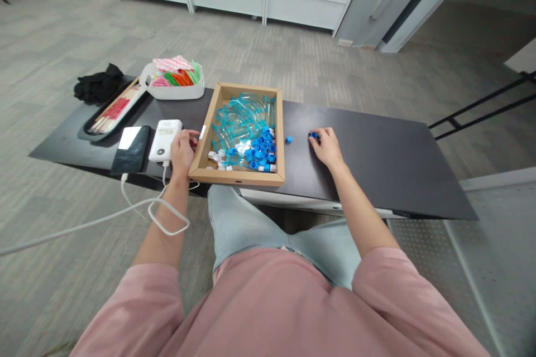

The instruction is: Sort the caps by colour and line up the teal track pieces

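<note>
My right hand (326, 148) is on the dark tabletop right of the box, its fingertips pinched round a small blue cap (313, 135). Another blue cap (288, 139) lies alone between that hand and the box. The shallow cardboard box (237, 176) holds a heap of clear tubes with turquoise ends (245, 117). Several loose blue caps (262, 150) and small white caps (216, 157) lie in its near part. My left hand (183, 150) is against the box's left wall, fingers loosely bent and slightly apart, with nothing visible in them.
Left of the box are a white power bank (165, 139) with a cable (104, 222), a black phone (131, 149), and a dark tray (115, 111) of sticks. Behind them are a white basket (178, 91) of colourful strips and a black cloth (100, 83).
</note>
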Demonstrator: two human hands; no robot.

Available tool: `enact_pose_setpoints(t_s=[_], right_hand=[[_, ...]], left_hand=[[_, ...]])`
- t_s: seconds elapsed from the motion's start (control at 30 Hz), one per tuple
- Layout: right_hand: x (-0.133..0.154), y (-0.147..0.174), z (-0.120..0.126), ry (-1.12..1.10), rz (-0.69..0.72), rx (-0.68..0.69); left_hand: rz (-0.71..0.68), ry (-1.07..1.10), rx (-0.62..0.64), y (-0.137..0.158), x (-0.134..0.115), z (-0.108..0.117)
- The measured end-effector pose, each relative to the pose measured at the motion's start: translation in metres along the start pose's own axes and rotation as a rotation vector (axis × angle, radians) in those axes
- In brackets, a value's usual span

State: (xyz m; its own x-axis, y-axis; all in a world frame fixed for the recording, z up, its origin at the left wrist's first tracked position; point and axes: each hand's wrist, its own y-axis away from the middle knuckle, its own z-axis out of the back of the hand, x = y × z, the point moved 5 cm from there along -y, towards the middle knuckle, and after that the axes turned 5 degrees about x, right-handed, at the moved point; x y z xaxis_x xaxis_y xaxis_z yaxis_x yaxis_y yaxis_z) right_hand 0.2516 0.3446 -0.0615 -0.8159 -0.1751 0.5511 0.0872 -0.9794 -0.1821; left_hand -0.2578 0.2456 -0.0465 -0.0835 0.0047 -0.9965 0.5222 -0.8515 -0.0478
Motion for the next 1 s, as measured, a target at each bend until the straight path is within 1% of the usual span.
enact_pose_setpoints(t_s=[0.07, 0.13, 0.23, 0.33, 0.4, 0.47, 0.53, 0.6, 0.67, 0.73, 0.87, 0.93, 1.0], right_hand=[[-0.001, 0.0, -0.001, -0.125, 0.066, -0.016], [0.017, 0.0, -0.002, -0.23, 0.154, -0.013], [0.072, 0.001, -0.006, -0.285, 0.31, 0.085], [0.137, 0.003, -0.014, -0.284, 0.495, 0.183], [0.175, 0.002, -0.024, -0.243, 0.616, 0.246], [0.202, -0.002, -0.039, -0.136, 0.705, 0.316], [0.219, -0.01, -0.052, -0.002, 0.741, 0.374], [0.225, -0.02, -0.061, 0.063, 0.737, 0.404], [0.224, -0.032, -0.063, -0.002, 0.711, 0.398], [0.216, -0.045, -0.061, -0.17, 0.651, 0.355], [0.188, -0.071, -0.062, -0.536, 0.448, 0.261], [0.177, -0.08, -0.063, -0.671, 0.363, 0.221], [0.17, -0.083, -0.061, -0.76, 0.303, 0.182]], left_hand=[[0.016, 0.004, 0.003, -0.001, 0.001, 0.0], [0.017, 0.012, 0.009, -0.001, 0.001, 0.0], [0.005, 0.021, 0.011, 0.0, -0.001, -0.001], [0.018, 0.01, 0.002, 0.002, -0.003, -0.002], [0.026, -0.009, 0.002, 0.003, -0.005, -0.002], [0.014, -0.025, 0.008, 0.003, -0.006, -0.002], [-0.013, -0.034, 0.016, 0.003, -0.007, -0.002], [-0.026, -0.033, 0.021, 0.004, -0.007, -0.003], [-0.022, -0.028, 0.02, 0.004, -0.007, -0.003], [-0.017, -0.025, 0.02, 0.004, -0.007, -0.003], [-0.035, -0.033, 0.036, 0.003, -0.007, -0.004], [-0.04, -0.032, 0.037, 0.003, -0.006, -0.003], [-0.038, -0.027, 0.035, 0.002, -0.004, -0.002]])
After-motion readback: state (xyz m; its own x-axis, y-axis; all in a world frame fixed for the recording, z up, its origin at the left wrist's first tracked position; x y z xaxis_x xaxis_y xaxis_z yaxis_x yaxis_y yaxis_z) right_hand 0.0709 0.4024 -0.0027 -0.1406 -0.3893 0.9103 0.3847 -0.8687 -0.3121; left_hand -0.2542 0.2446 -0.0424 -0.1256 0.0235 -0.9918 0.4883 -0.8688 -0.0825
